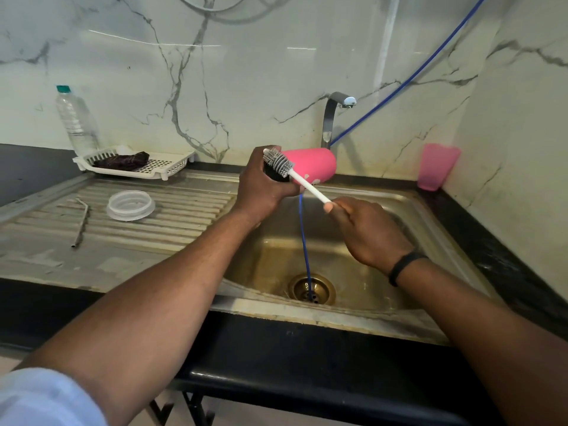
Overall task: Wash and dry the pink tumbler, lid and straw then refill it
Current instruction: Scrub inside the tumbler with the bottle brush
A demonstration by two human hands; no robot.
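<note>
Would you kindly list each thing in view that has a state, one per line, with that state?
pink tumbler: on its side over the sink, lid off, gripped by the left hand
bottle brush: bristles outside the tumbler's mouth, handle held by the right hand
lid: off, lying on the drainboard
straw: lying on the drainboard
tap: no water running
water bottle: capped, upright
pink cup: upright
</note>
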